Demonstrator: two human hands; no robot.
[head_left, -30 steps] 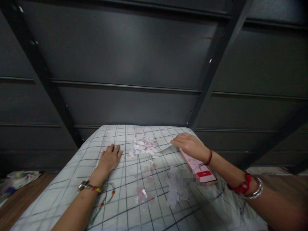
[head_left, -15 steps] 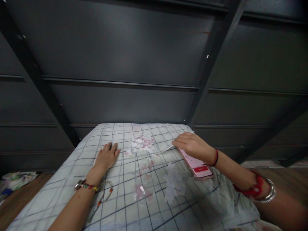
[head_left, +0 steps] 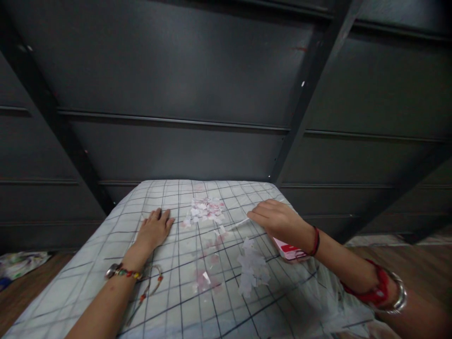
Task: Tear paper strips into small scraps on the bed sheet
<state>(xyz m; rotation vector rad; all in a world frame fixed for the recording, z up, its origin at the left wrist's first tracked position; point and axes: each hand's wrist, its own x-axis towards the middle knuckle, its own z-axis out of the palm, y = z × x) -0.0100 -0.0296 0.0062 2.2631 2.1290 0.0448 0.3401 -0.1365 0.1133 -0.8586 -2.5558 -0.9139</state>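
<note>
My left hand [head_left: 155, 228] lies flat on the checked cloth [head_left: 165, 301], fingers stretched out and holding nothing. My right hand [head_left: 275, 219] is closed around a thin white stick [head_left: 240, 223]; its exact kind I cannot make out. The stick's tip points left, close to a small white paper scrap [head_left: 221, 230]. Beyond that tip is a heap of white and pink paper scraps [head_left: 207, 209]. Nearer to me, white paper scraps [head_left: 252, 270] form a second pile, and pinkish translucent pieces [head_left: 205, 280] lie left of it. Beneath my right hand is a phone [head_left: 290, 249], partly covered.
A dark panelled metal wall [head_left: 183, 150] rises right behind the cloth-covered surface. The cord of a beaded bracelet [head_left: 143, 296] trails beside my left wrist. On the wooden floor [head_left: 60, 273] at the left lies a crumpled patterned bag or cloth [head_left: 21, 263].
My right hand has shifted slightly left and toward me with the white stick, covering more of the phone. My left hand stays flat on the cloth; the view has shifted slightly.
</note>
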